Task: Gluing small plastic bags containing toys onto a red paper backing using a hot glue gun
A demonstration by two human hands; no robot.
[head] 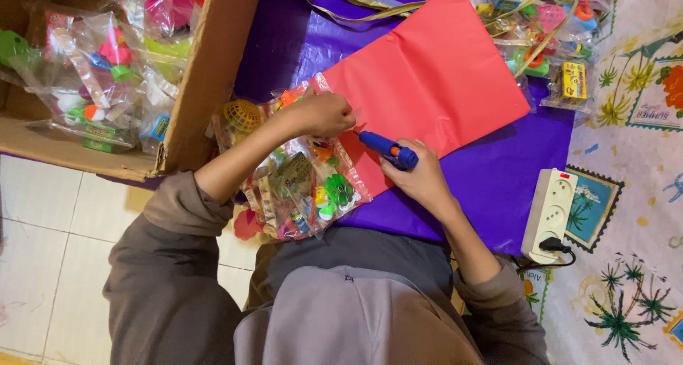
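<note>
The right hand (420, 176) grips a blue glue gun (388, 149) at the red paper (434, 80); the left hand (324, 114), fingers clenched, pins a toy bag (306, 187).

Single head-worn view, directed steeply down over wearer's lap. Close range: hands (334, 114) and red sheet (434, 80) centred. Floor tiles (43, 215) seen at left edge; slight tilt apparently present. No second view supplied.

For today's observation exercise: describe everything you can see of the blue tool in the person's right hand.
The blue tool is a short, stubby plastic-looking cylinder with an orange band and a thin tip. It lies nearly flat, tip pointing toward the left hand, over the edge of the red paper sheet. The right hand grips its rear end. Whether the tip touches the paper cannot be told.
</note>
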